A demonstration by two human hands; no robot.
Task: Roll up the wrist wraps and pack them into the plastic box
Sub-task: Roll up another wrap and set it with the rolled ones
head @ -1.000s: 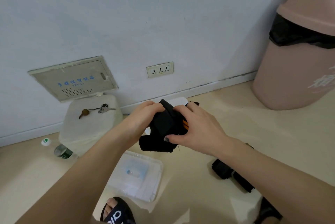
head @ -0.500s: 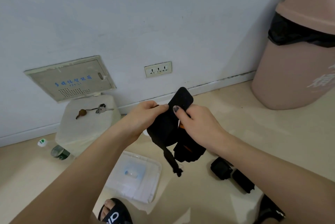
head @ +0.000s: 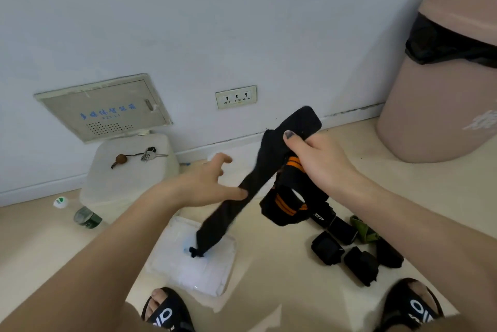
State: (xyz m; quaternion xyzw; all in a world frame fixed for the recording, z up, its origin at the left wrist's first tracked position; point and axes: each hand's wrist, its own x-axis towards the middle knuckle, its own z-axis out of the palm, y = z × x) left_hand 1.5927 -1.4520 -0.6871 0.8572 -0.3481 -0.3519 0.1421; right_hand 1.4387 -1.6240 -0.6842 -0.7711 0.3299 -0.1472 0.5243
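My right hand [head: 320, 162] grips a black wrist wrap [head: 258, 173] near its top end. The long strap hangs down to the left, and its orange-striped part [head: 290, 205] loops below my palm. My left hand [head: 207, 183] is spread open, its thumb touching the hanging strap from the left. The clear plastic box [head: 212, 275] lies on the floor under the strap's end. Several black rolled wraps [head: 344, 251] lie on the floor to the right, beside a green one [head: 363, 229].
A white foam box [head: 129, 178] with keys [head: 150, 154] on top stands against the wall at left. A bottle [head: 86, 217] lies beside it. A pink bin [head: 441, 89] fills the right. My sandalled feet [head: 166, 313] are at the bottom edge.
The bunched wrap has been unfurled: my right hand rose to the right with one end, and the strap now hangs long. My left hand let go and opened.
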